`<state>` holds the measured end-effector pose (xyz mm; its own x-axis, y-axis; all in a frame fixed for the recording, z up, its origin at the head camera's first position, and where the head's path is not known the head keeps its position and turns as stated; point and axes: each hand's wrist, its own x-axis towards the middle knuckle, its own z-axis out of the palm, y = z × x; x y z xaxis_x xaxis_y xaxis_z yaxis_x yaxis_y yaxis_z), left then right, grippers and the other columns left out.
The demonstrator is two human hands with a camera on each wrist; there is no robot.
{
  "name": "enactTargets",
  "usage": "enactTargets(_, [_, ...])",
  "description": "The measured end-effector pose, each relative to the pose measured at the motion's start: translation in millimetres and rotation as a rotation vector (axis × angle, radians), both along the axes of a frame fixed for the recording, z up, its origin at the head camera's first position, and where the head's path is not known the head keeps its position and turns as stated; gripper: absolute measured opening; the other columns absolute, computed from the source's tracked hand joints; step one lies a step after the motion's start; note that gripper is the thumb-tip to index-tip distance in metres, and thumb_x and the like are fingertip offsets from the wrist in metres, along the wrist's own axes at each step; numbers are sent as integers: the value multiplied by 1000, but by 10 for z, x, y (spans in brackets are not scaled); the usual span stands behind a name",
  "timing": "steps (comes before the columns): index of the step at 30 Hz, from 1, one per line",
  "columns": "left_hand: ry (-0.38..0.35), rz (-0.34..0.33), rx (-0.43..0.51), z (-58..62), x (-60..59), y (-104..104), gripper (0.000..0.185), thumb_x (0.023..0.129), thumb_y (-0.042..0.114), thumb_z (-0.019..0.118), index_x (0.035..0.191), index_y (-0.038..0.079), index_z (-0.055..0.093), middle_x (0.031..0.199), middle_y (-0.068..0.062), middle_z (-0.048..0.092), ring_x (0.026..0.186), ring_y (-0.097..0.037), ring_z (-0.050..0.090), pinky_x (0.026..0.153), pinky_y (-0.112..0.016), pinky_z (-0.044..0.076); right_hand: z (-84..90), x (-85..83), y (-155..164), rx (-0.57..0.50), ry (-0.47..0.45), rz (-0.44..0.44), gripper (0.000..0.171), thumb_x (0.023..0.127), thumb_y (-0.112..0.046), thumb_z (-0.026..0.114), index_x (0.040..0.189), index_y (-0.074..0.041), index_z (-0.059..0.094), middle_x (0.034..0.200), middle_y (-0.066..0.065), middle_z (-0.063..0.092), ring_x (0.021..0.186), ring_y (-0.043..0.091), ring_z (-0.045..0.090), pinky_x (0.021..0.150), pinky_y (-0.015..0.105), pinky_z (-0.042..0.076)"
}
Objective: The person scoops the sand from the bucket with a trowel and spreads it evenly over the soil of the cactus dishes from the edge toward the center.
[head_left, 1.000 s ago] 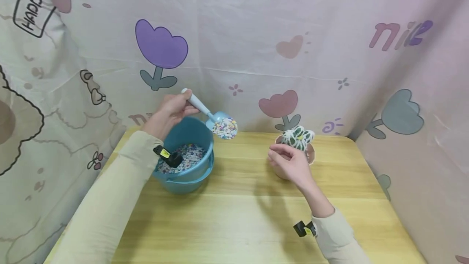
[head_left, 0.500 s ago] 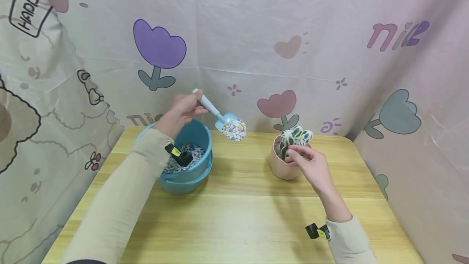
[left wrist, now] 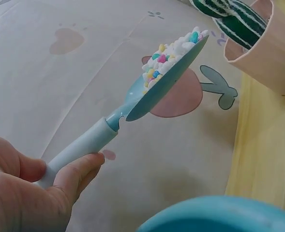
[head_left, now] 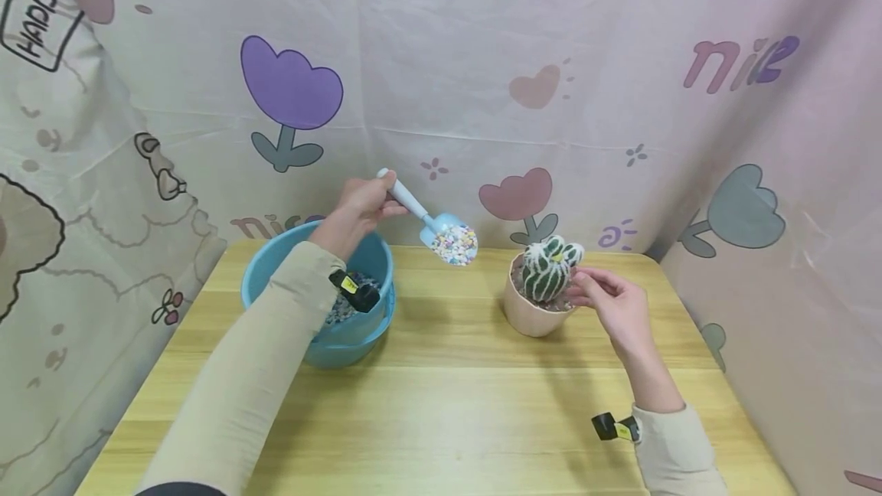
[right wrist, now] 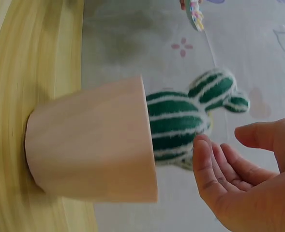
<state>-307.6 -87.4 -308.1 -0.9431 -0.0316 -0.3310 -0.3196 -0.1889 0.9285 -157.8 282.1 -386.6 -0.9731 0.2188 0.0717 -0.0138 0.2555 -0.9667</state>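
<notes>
My left hand (head_left: pixel 361 205) grips the pale handle of a small blue shovel (head_left: pixel 415 202), held up to the right of the bucket. Its blade carries a heap of multicoloured pebbles (left wrist: pixel 167 55), mostly white in the left wrist view. On the right stands a pinkish pot (head_left: pixel 529 318) holding a green-and-white striped fuzzy cactus (head_left: pixel 544 280). Beside the cactus is my right hand (head_left: pixel 615 308), thumb and fingers apart and loosely bent. Its fingertips (right wrist: pixel 202 141) lie at the cactus's side; whether they touch it I cannot tell.
A blue bucket (head_left: pixel 378 257) with more pebbles (head_left: pixel 342 311) stands at the left, partly hidden by my left arm. The wooden table (head_left: pixel 441 404) meets a printed cloth (head_left: pixel 427 83) at the back and sides. Table surface lies between bucket and pot.
My left hand has carried the loaded shovel rightward, nearer the pot. My right hand has moved from in front of the pot to the cactus's right side, uncovering pot and cactus.
</notes>
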Motion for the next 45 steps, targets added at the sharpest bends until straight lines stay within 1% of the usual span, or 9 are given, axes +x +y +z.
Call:
enactTargets(7, [-12,1,26,-62,-37,113,54,112,23,52,155,-7,40,146,-33,57,130,-39,65,99,-35,64,-20,-45,134,-63,-10,-115,29,104,-13,67,123,9,66,83,-20,75,79,2,76,78,20,66])
enactTargets(18, [-14,-18,54,-100,-76,324,53,112,21,54,154,-8,42,145,-34,57,129,-41,65,96,-34,64,-139,-141,301,68,-74,-199,41,104,-23,67,134,6,66,89,-25,69,81,-2,74,81,12,63])
enactTargets(27, [-26,-27,49,-154,-104,416,52,111,21,55,152,-8,44,143,-34,59,128,-41,66,96,-34,65,-248,-217,334,196,-115,-212,43,104,-28,66,136,0,68,114,6,79,81,-6,70,76,5,57])
enactTargets(31, [-37,-26,59,-166,-110,448,54,111,21,56,154,-8,41,145,-34,58,129,-41,66,97,-34,64,-285,-255,317,235,-139,-186,43,104,-29,66,138,-1,67,131,22,72,79,-11,65,75,4,54])
enactTargets(34, [-43,-20,55,-183,-116,479,55,111,21,57,154,-8,41,144,-34,58,128,-40,67,96,-33,65,-321,-280,300,261,-153,-161,44,105,-29,64,140,-1,65,137,25,68,80,-13,61,76,3,51])
enactTargets(36, [-39,-19,59,-192,-112,503,54,111,21,57,154,-8,41,143,-34,59,129,-40,67,97,-34,65,-346,-296,291,280,-163,-148,45,107,-30,62,141,-2,64,138,25,68,85,-10,62,76,2,49])
enactTargets(40, [-24,-20,53,-209,-106,553,53,111,21,56,153,-9,42,140,-35,61,128,-40,67,98,-35,64,-393,-320,275,300,-169,-122,46,109,-31,56,144,-1,62,139,24,67,106,18,73,82,5,52])
enactTargets(42, [-26,-20,42,-221,-106,581,53,111,22,56,152,-9,43,139,-34,62,126,-40,68,95,-33,65,-415,-327,276,306,-180,-112,48,111,-33,52,146,-1,60,141,24,65,121,33,70,92,16,57])
enactTargets(45, [-36,-17,48,-241,-107,622,53,110,22,58,152,-8,44,140,-33,61,125,-39,69,90,-30,67,-445,-331,282,306,-195,-100,51,112,-34,48,149,-1,56,146,24,60,135,42,61,111,41,56])
